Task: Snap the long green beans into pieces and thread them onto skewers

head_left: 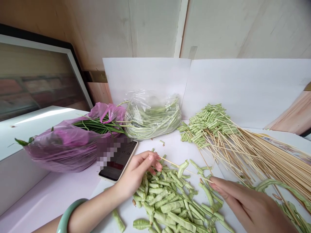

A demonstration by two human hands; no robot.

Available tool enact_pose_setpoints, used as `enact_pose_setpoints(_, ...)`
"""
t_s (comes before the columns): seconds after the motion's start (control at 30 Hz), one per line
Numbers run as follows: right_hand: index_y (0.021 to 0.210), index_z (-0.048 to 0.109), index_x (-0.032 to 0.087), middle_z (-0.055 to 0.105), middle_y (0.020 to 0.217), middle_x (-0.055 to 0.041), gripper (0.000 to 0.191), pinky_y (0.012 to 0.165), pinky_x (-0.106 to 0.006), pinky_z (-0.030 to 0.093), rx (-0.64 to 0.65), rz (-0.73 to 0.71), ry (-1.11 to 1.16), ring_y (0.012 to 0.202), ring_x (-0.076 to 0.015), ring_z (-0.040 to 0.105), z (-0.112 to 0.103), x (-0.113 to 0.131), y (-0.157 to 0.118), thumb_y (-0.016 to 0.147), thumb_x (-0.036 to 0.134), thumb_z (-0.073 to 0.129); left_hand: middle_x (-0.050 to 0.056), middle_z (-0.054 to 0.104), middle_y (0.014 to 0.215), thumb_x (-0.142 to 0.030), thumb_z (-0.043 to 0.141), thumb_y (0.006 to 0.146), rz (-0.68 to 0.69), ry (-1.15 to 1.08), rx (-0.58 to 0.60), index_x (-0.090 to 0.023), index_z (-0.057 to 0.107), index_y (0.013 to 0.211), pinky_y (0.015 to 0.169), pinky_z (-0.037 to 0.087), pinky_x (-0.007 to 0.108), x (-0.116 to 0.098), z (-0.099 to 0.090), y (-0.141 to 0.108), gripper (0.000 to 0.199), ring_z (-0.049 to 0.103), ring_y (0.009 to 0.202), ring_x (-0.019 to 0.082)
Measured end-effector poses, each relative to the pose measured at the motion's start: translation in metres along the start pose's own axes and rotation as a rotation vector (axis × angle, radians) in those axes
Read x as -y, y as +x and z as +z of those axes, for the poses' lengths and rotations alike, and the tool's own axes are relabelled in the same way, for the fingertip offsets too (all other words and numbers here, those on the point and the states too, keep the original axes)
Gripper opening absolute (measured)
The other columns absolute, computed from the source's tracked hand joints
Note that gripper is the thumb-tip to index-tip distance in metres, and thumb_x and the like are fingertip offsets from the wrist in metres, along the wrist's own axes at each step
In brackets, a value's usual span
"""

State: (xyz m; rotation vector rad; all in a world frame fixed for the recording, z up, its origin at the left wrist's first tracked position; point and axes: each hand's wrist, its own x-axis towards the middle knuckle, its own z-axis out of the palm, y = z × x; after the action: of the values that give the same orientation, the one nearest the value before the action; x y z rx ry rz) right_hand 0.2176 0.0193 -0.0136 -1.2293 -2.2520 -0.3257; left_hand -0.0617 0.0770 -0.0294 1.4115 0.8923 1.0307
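Observation:
My right hand [245,202] pinches one end of a thin bamboo skewer [193,173] between thumb and fingers. A single green bean piece [182,168] is threaded on the skewer near its middle. At the skewer's other end, the curled fingers of my left hand [143,165] close around the stick; their exact hold is partly hidden. Below both hands lies a loose heap of cut green bean pieces [170,207] on white paper. A pale green bangle [70,213] is on my left wrist.
Bean-loaded skewers [209,124] are stacked at the back right, beside many bare bamboo sticks [274,152]. Long beans fill a clear plastic bag [153,119]. To the left are a purple bag [65,145] of greens and a phone [118,161]. White boards [243,87] stand behind.

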Motion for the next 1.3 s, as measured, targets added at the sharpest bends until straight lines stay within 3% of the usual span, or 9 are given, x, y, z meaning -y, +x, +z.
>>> enact_pose_setpoints(0.13, 0.083, 0.076, 0.021, 0.079, 0.078, -0.0015, 0.04, 0.05, -0.022, 0.06, 0.024, 0.025, -0.11, 0.061, -0.0204, 0.075, -0.008, -0.017, 0.0, 0.091, 0.021, 0.037, 0.01, 0.069, 0.104, -0.025, 0.051, 0.089, 0.107, 0.532, 0.171, -0.015, 0.066, 0.108, 0.091, 0.045, 0.033, 0.0, 0.005, -0.005, 0.026, 0.062, 0.099, 0.021)
enact_pose_setpoints(0.27, 0.081, 0.077, 0.021, 0.079, 0.078, -0.0002, 0.042, 0.048, -0.024, 0.061, 0.054, 0.063, -0.163, 0.062, -0.0211, 0.075, -0.011, -0.024, -0.001, 0.091, 0.021, 0.036, 0.011, 0.067, 0.107, -0.017, 0.047, 0.09, 0.26, 0.712, 0.356, -0.016, 0.066, 0.108, 0.094, 0.044, 0.032, -0.005, 0.007, -0.006, 0.026, 0.058, 0.105, 0.021)
enact_pose_setpoints(0.53, 0.081, 0.078, 0.023, 0.079, 0.078, -0.0011, 0.041, 0.049, -0.018, 0.059, 0.063, 0.093, -0.072, 0.063, -0.0201, 0.076, -0.007, -0.019, 0.002, 0.09, 0.023, 0.038, 0.009, 0.066, 0.094, -0.016, 0.048, 0.088, 0.33, 0.855, 0.323, -0.019, 0.066, 0.098, 0.086, 0.046, 0.032, -0.006, 0.007, -0.008, 0.021, 0.058, 0.097, 0.022)
enact_pose_setpoints(0.63, 0.082, 0.079, 0.022, 0.079, 0.079, -0.0018, 0.041, 0.052, -0.019, 0.06, 0.054, 0.104, -0.069, 0.064, -0.0209, 0.076, -0.006, -0.021, 0.0, 0.089, 0.022, 0.039, 0.008, 0.065, 0.088, -0.018, 0.046, 0.088, 0.268, 0.957, 0.264, -0.019, 0.066, 0.096, 0.078, 0.046, 0.031, -0.013, 0.001, -0.006, 0.021, 0.059, 0.088, 0.021)
enact_pose_setpoints(0.8, 0.085, 0.079, 0.022, 0.079, 0.083, -0.0017, 0.041, 0.055, -0.021, 0.061, 0.071, 0.097, -0.089, 0.068, -0.0217, 0.076, 0.0, -0.029, -0.01, 0.092, 0.027, 0.039, 0.003, 0.064, 0.078, -0.017, 0.046, 0.083, 0.141, 1.053, -0.006, -0.018, 0.064, 0.091, 0.066, 0.04, 0.026, -0.043, -0.033, 0.005, 0.02, 0.057, 0.069, 0.016)
enact_pose_setpoints(0.9, 0.087, 0.078, 0.021, 0.079, 0.084, -0.0016, 0.041, 0.056, -0.021, 0.061, 0.07, 0.078, -0.114, 0.069, -0.0214, 0.076, 0.003, -0.031, -0.011, 0.093, 0.026, 0.038, -0.002, 0.054, 0.058, -0.016, 0.043, 0.079, -0.111, 1.073, 0.091, -0.019, 0.054, 0.068, 0.052, 0.033, 0.023, -0.058, -0.06, 0.005, 0.016, 0.055, 0.052, 0.013)
enact_pose_setpoints(0.97, 0.085, 0.078, 0.021, 0.079, 0.083, -0.0017, 0.042, 0.054, -0.022, 0.061, 0.057, 0.08, -0.128, 0.068, -0.0214, 0.076, 0.005, -0.03, -0.011, 0.093, 0.024, 0.037, -0.005, 0.048, 0.05, -0.017, 0.043, 0.078, -0.318, 1.05, 0.146, -0.02, 0.048, 0.065, 0.045, 0.029, 0.023, -0.064, -0.074, 0.002, 0.015, 0.055, 0.042, 0.013)
enact_pose_setpoints(1.03, 0.084, 0.078, 0.021, 0.079, 0.081, -0.002, 0.043, 0.054, -0.023, 0.061, 0.053, 0.081, -0.133, 0.067, -0.0216, 0.076, 0.007, -0.03, -0.012, 0.093, 0.023, 0.036, -0.006, 0.044, 0.045, -0.018, 0.044, 0.076, -0.436, 1.034, 0.172, -0.021, 0.043, 0.062, 0.041, 0.026, 0.023, -0.066, -0.082, -0.001, 0.014, 0.056, 0.037, 0.015)
enact_pose_setpoints(1.3, 0.09, 0.076, 0.025, 0.079, 0.086, -0.0005, 0.038, 0.055, -0.022, 0.061, 0.093, 0.115, -0.121, 0.071, -0.0212, 0.076, 0.011, -0.032, -0.02, 0.093, 0.023, 0.038, -0.003, 0.045, 0.051, -0.02, 0.045, 0.075, -0.47, 1.057, 0.085, -0.021, 0.035, 0.058, 0.033, 0.027, 0.023, -0.057, -0.082, -0.001, 0.019, 0.053, 0.03, 0.016)
